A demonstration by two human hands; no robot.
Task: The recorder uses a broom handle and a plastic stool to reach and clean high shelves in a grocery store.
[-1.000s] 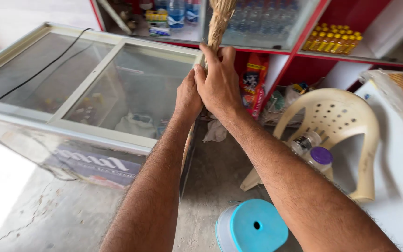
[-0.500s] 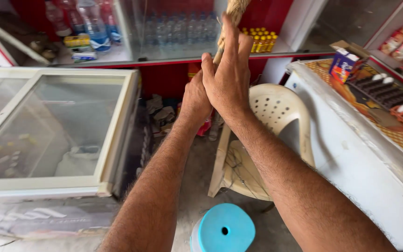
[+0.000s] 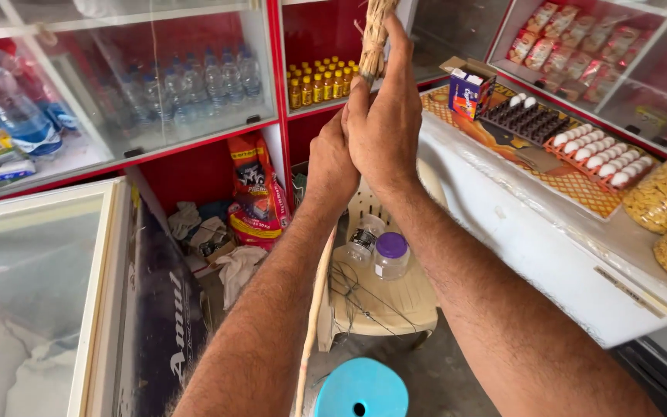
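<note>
Straw-bound broom with a thin pale stick handle [image 3: 374, 38] — upright at 12 o'clock, its stick running down toward 6 | right hand [image 3: 386, 127] clenched round it | left hand [image 3: 332, 166] clasped alongside, touching the right | cream plastic chair [image 3: 384, 297] with two clear jars beneath at 6 o'clock — round blue lid [image 3: 360, 390] lower.

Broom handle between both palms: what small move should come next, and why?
Probably roll the broom between the palms. The left hand and right hand press flat against each other around its bound straw handle, fingers extended rather than curled, and the thin stick hangs free below.
</note>
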